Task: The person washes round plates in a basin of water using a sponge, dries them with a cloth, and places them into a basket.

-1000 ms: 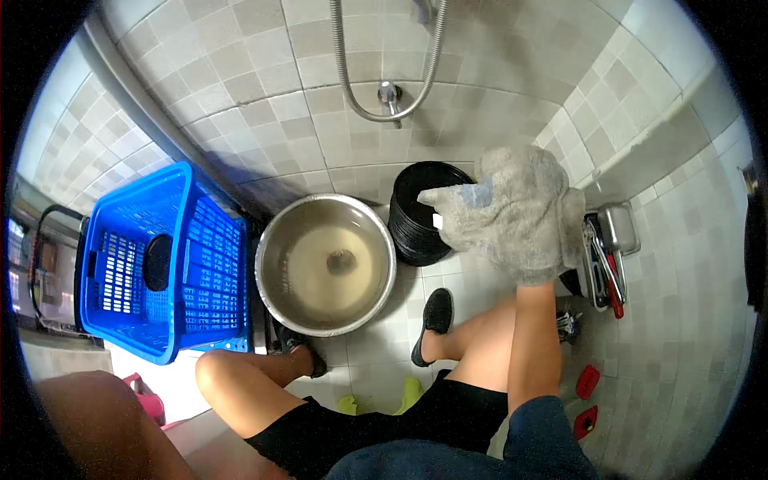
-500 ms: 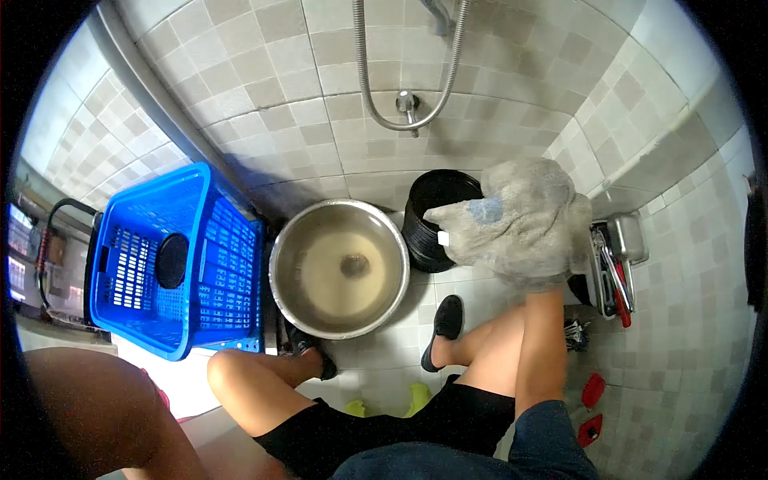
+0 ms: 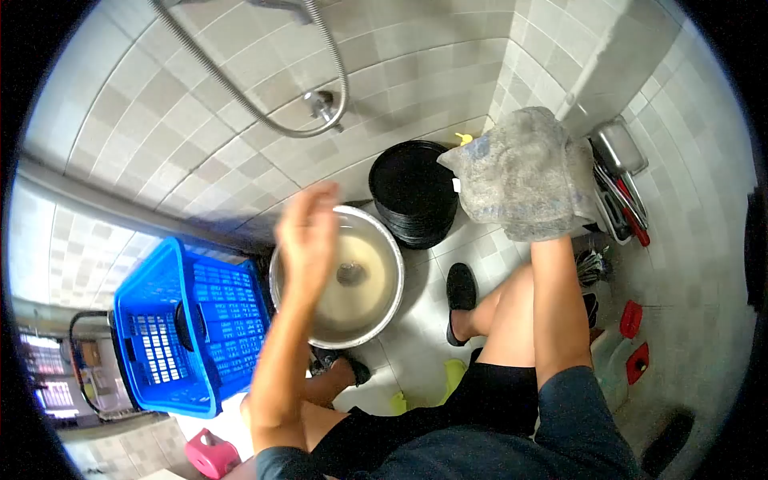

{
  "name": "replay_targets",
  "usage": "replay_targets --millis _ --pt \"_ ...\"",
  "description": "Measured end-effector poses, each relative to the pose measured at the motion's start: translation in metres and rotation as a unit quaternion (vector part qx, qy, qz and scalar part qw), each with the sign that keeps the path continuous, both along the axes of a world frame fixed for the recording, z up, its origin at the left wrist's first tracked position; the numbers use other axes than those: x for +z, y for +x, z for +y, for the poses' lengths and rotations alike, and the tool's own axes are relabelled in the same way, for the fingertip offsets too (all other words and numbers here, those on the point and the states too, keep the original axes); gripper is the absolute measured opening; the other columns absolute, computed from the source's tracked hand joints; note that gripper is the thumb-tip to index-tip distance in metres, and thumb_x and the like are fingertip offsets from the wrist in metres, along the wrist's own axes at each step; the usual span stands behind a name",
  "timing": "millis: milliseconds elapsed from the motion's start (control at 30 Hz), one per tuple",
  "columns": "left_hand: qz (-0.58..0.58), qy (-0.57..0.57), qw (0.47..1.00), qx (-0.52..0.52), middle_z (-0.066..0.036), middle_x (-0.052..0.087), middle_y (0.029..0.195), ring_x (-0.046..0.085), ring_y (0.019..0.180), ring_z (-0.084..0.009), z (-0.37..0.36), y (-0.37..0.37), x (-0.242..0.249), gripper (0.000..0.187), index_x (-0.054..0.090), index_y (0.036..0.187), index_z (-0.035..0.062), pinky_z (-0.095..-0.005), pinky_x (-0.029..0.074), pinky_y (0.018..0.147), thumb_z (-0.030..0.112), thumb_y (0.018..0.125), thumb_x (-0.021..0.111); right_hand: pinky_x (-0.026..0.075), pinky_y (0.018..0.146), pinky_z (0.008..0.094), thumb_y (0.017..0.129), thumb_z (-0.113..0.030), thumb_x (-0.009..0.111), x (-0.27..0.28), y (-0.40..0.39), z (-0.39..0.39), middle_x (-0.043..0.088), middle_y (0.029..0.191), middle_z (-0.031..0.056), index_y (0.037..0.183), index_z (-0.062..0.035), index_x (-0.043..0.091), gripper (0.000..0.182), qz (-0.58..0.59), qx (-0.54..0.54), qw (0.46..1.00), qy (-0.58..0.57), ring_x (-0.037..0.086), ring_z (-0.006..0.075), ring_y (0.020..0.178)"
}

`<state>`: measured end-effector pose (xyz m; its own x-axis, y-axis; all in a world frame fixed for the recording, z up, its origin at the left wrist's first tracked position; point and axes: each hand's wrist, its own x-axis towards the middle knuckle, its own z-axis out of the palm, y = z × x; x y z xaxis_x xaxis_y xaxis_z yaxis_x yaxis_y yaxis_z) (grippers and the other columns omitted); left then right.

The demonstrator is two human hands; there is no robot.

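Note:
A worn grey towel (image 3: 524, 180) drapes over my right hand, hiding its fingers; the wrist comes out below it. I cannot see whether anything else is under the towel. Beside it stands a tall stack of round black plates (image 3: 410, 180), its top plate bare. My left hand (image 3: 308, 240), smeared by motion, is raised over the left rim of a metal basin (image 3: 398, 292). Its fingers stretch upward with nothing visible in them. Cloudy water fills the basin, with a dark patch in the middle. A blue basket (image 3: 228, 320) stands to the left, a black disc inside it.
A rack of utensils (image 3: 620, 200) with a metal container (image 3: 620, 146) is against the right wall. Red items (image 3: 631, 319) lie below it. A shower hose (image 3: 340, 64) hangs above. A pink stool (image 3: 211, 454) is at lower left. My feet flank the basin.
My left hand has come into view over the basin. The towel has shifted and spread, uncovering the top of the plate stack. My view has turned and tilted.

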<state>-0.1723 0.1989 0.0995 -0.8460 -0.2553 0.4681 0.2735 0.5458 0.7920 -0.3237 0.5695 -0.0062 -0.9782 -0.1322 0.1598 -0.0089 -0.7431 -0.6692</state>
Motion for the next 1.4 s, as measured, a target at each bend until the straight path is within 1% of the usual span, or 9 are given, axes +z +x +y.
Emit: replay_targets --millis 67,100,167,233,500,833,1067,1200,1400 --pt "-0.101 -0.107 0.989 -0.023 -0.018 0.071 0.109 0.069 0.093 -0.0328 0.033 -0.023 -0.070 0.026 0.070 0.112 0.0041 -0.0401 0.055 0.086 0.010 0.088 0.073 0.044 0.107 0.0451 0.104 -0.036 0.047 0.010 0.007 -0.009 0.058 0.133 0.0131 0.138 -0.0087 0.052 0.044 0.031 -0.105 0.978 0.178 0.055 0.0291 0.122" --pt "-0.045 -0.234 0.970 -0.042 -0.017 0.071 0.110 0.067 0.099 -0.0361 0.040 -0.038 -0.113 0.031 0.070 0.115 0.0053 -0.0453 0.054 0.089 0.012 0.085 0.074 0.044 0.107 0.0452 0.103 -0.036 0.048 0.011 0.008 -0.008 0.058 0.133 0.0132 0.138 -0.0087 0.053 0.044 0.036 -0.118 0.973 0.194 0.056 0.0292 0.122" --pt "-0.089 -0.325 0.940 -0.061 -0.012 0.070 0.110 0.063 0.108 -0.0326 0.060 -0.055 -0.153 0.031 0.071 0.114 0.0088 -0.0467 0.049 0.095 0.017 0.084 0.073 0.044 0.107 0.0455 0.103 -0.036 0.048 0.012 0.005 -0.009 0.058 0.132 0.0132 0.137 -0.0087 0.053 0.044 0.038 -0.122 0.970 0.205 0.056 0.0294 0.122" --pt "-0.145 -0.407 0.896 -0.100 -0.012 0.069 0.112 0.063 0.109 -0.0313 0.069 -0.071 -0.168 0.034 0.069 0.119 0.0100 -0.0454 0.049 0.095 0.022 0.087 0.069 0.044 0.106 0.0458 0.102 -0.036 0.049 0.012 0.004 -0.009 0.059 0.131 0.0133 0.136 -0.0087 0.053 0.044 0.042 -0.122 0.969 0.212 0.056 0.0296 0.121" --pt "-0.162 -0.580 0.756 -0.257 -0.011 0.069 0.096 0.069 0.095 -0.0268 0.063 -0.116 -0.167 0.011 0.070 0.085 0.0099 -0.0393 0.053 0.084 0.009 0.085 0.059 0.045 0.105 0.0469 0.098 -0.037 0.052 0.015 0.000 -0.010 0.059 0.127 0.0136 0.133 -0.0087 0.055 0.045 0.049 -0.105 0.969 0.220 0.056 0.0304 0.119" --pt "-0.097 -0.501 0.789 -0.342 -0.013 0.065 0.089 0.066 0.088 -0.0311 0.052 -0.118 -0.153 0.008 0.063 0.084 0.0055 -0.0423 0.053 0.079 0.013 0.085 0.060 0.045 0.102 0.0483 0.094 -0.037 0.056 0.030 -0.004 -0.017 0.060 0.122 0.0140 0.129 -0.0088 0.058 0.045 0.084 -0.091 0.966 0.226 0.057 0.0315 0.117" --pt "-0.024 -0.562 0.791 -0.239 -0.010 0.062 0.087 0.065 0.086 -0.0271 0.059 -0.095 -0.162 0.005 0.058 0.087 0.0079 -0.0397 0.053 0.076 0.011 0.083 0.057 0.045 0.101 0.0492 0.091 -0.038 0.058 0.047 -0.004 -0.033 0.060 0.119 0.0143 0.126 -0.0088 0.059 0.045 0.116 -0.080 0.966 0.219 0.057 0.0322 0.115" --pt "0.020 -0.505 0.839 -0.201 -0.008 0.058 0.081 0.061 0.078 -0.0264 0.048 -0.074 -0.118 0.007 0.055 0.082 0.0098 -0.0402 0.048 0.071 0.009 0.078 0.061 0.045 0.100 0.0498 0.090 -0.038 0.060 0.059 0.003 -0.051 0.061 0.117 0.0145 0.125 -0.0088 0.060 0.046 0.130 -0.068 0.966 0.214 0.057 0.0326 0.115" --pt "-0.050 -0.355 0.922 -0.146 -0.015 0.059 0.081 0.062 0.076 -0.0379 -0.002 0.014 -0.037 0.024 0.056 0.086 0.0046 -0.0454 0.050 0.067 0.002 0.067 0.071 0.046 0.099 0.0506 0.087 -0.039 0.062 0.078 0.016 -0.101 0.061 0.114 0.0147 0.122 -0.0088 0.061 0.046 0.161 -0.029 0.966 0.200 0.058 0.0332 0.113"
